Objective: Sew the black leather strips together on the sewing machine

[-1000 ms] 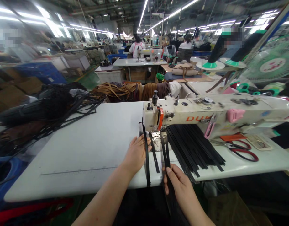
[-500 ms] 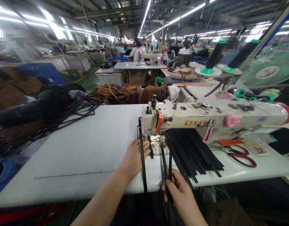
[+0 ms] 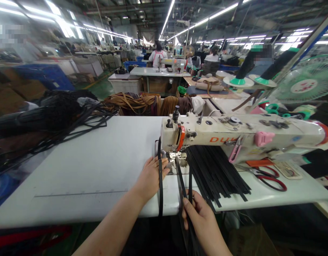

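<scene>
Sliding back toward the person, the two black strips under the sewing machine now reach further off the near edge of the tabletop than they did a second ago — more of their length has passed the needle spot. It looks like the sewing is moving along, with the strips fed through a bit at a time.

The right hand sits at the near edge of the tabletop. Its fingers are curled and pinching the two strips together, thumb on top, and the strips run on down past the hand, out of sight.

The left hand lies flat on the tabletop just left of the needle. Its fingers are mostly straight and close together, resting beside a long black strap that runs from the machine down over the edge. The fingertips touch it — they do not grip it.

A big pile of black strips lies under the machine arm, just to the right. Red scissors lie further right.
</scene>
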The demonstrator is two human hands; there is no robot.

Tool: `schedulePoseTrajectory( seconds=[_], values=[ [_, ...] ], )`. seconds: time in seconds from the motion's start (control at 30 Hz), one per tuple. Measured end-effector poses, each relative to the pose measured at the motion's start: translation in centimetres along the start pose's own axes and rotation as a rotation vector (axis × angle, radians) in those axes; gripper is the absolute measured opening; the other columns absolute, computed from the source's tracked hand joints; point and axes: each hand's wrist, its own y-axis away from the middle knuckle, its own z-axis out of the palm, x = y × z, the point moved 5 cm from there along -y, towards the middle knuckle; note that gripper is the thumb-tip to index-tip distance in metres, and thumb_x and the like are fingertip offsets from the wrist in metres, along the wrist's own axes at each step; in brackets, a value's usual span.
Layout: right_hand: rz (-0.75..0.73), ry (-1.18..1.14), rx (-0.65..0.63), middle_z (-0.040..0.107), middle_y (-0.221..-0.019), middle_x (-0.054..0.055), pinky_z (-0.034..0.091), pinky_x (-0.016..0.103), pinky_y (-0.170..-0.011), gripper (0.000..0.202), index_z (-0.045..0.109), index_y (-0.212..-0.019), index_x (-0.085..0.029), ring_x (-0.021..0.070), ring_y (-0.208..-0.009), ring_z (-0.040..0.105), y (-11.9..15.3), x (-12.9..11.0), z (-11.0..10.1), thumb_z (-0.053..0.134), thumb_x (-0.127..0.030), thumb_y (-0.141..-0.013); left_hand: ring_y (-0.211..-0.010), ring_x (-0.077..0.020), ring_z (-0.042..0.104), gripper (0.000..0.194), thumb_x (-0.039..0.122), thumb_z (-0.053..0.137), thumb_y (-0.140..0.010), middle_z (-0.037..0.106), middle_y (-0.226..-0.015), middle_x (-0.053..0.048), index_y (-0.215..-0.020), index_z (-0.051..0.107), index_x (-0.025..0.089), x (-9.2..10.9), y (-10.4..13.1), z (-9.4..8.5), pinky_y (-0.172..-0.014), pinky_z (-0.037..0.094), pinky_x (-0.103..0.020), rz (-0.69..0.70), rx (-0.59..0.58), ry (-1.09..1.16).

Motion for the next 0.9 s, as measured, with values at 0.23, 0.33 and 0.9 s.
schedulePoseTrajectory(
  seconds=[0.23, 0.33, 0.9],
  values=[
    [-0.03, 0.005, 0.016, 0.059, -0.064, -0.003, 0.038, 0.023, -0.047, 0.055, 0.056, -0.091, -0.02, 0.0123, -0.045, 0.052, 0.1, -0.8, 0.1, 0.065, -0.074, -0.089, -0.145, -0.0262, 0.042, 0.033, 0.027, 0.05, -0.104, 0.06, -0.144, -0.006, -0.135, 0.061, 0.022, -0.1, -0.3, 0.2, -0.123, 0.03, -0.052, -0.025, -0.053, -0.024],
    [-0.009, 0.041, 0.028, 0.06, -0.066, -0.002, 0.035, 0.023, -0.045, 0.057, 0.055, -0.086, -0.021, 0.0127, -0.045, 0.052, 0.1, -0.6, 0.0, 0.067, -0.077, -0.086, -0.146, -0.026, 0.041, 0.034, 0.028, 0.051, -0.104, 0.059, -0.146, -0.007, -0.137, 0.059, 0.023, 0.0, -0.5, 0.1, -0.124, 0.029, -0.051, -0.024, -0.056, -0.033],
    [0.018, 0.061, -0.035, 0.059, -0.065, -0.003, 0.041, 0.025, -0.045, 0.075, 0.059, -0.127, -0.016, 0.0146, -0.044, 0.052, -0.2, 0.1, 1.2, 0.064, -0.078, -0.086, -0.123, -0.027, 0.062, 0.029, 0.012, 0.053, -0.092, 0.069, -0.124, -0.011, -0.115, 0.07, 0.018, -4.5, -5.7, 0.2, -0.114, 0.048, -0.045, -0.048, 0.098, 0.171]
  ],
)
